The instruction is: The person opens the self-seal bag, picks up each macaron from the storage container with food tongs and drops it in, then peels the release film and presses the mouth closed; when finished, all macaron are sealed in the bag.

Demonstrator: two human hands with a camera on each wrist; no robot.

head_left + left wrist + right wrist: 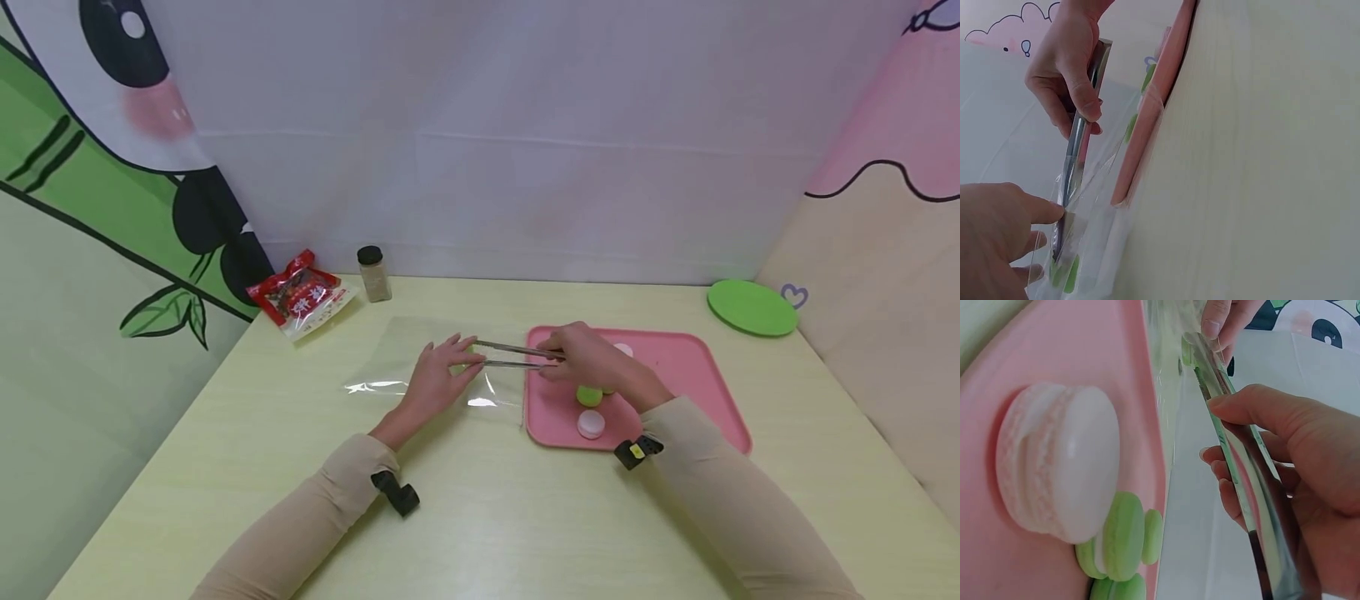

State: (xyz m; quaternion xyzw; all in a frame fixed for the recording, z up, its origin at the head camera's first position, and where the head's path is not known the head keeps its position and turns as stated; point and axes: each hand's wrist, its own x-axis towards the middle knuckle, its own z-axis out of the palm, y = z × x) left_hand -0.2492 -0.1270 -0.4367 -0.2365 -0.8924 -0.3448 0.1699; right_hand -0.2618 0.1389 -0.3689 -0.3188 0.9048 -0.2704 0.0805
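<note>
My right hand (588, 354) grips metal tongs (517, 364) over the tray's left part, their tips pointing left. In the left wrist view the tips reach into a clear plastic bag (1100, 250), where a green macaron (1072, 275) shows beside them; whether they clamp it I cannot tell. My left hand (442, 372) pinches the bag's film at its mouth, fingers close to the tongs' tips. On the pink tray (690, 383) under my right hand lie a pink macaron (591, 424), a green macaron (588, 396) and others partly hidden by that hand.
A red snack packet (303, 296) and a small black-capped jar (374, 275) stand at the table's back left. A green round plate (752, 307) lies at the back right corner. A printed cloth backdrop (487, 167) rises behind the table (465, 533).
</note>
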